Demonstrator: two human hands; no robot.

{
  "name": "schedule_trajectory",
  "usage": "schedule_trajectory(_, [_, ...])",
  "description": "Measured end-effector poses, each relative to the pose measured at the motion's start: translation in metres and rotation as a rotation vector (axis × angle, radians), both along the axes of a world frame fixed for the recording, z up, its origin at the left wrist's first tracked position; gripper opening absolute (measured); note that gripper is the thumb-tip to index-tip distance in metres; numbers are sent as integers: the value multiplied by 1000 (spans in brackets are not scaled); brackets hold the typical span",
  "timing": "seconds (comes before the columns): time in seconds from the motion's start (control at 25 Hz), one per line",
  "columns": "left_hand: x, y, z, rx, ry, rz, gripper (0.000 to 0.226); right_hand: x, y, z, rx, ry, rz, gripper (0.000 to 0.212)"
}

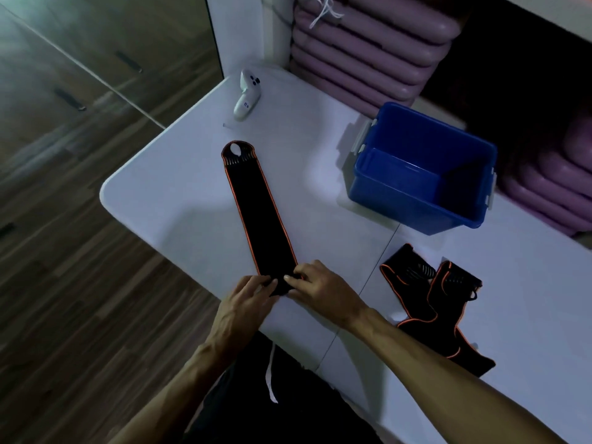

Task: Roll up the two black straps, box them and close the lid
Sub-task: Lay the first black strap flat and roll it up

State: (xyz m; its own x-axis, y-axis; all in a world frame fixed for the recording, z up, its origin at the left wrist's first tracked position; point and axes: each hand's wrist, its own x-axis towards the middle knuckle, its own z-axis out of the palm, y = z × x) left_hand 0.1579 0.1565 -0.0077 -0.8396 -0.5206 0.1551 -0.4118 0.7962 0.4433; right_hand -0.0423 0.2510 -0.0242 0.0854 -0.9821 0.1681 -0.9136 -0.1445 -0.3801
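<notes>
My left hand (248,294) pinches the near end of the first strap (259,216), fingers curled over its left corner where the roll begins. Just ahead of that hand the strap runs flat across the counter (166,200), black with orange edging, out to its looped far end; I judge it is laid straight so the roll will wind evenly. Well beyond the far end, a white controller (246,94) lies near the counter's back corner, out of the way.

My right hand (315,283) sits just beside the left, fingertips curled on the strap's right corner, so both hands grip the same short end and can turn it over together. Only a small fold seems to be started, and the hands hide how much, so I take the rolling as barely begun.

Ahead and to the right of my right hand stands the blue box (413,209), open at the top and, as far as I can see, holding nothing; no lid is visible. Close to the right of my right forearm lies the second strap (445,306), bunched and folded on itself, waiting its turn within easy reach.
</notes>
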Motion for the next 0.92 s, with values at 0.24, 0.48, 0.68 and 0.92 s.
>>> schedule_trajectory(0.24, [-6, 3, 9, 172, -36, 101, 43, -4, -11, 3, -20, -4, 81, 30])
schedule_trajectory(0.48, [-12, 10, 6, 135, -97, 86, 45, -6, -3, -2, 72, -30, 73, 49])
schedule_trajectory(0.68, [-11, 8, -1, 131, -172, 98, 48, -6, -2, -2, 54, 7, 86, 44])
schedule_trajectory(0.92, [-9, 6, 5, 169, -229, 59, 45, -3, -5, 1, 74, 2, 88, 46])
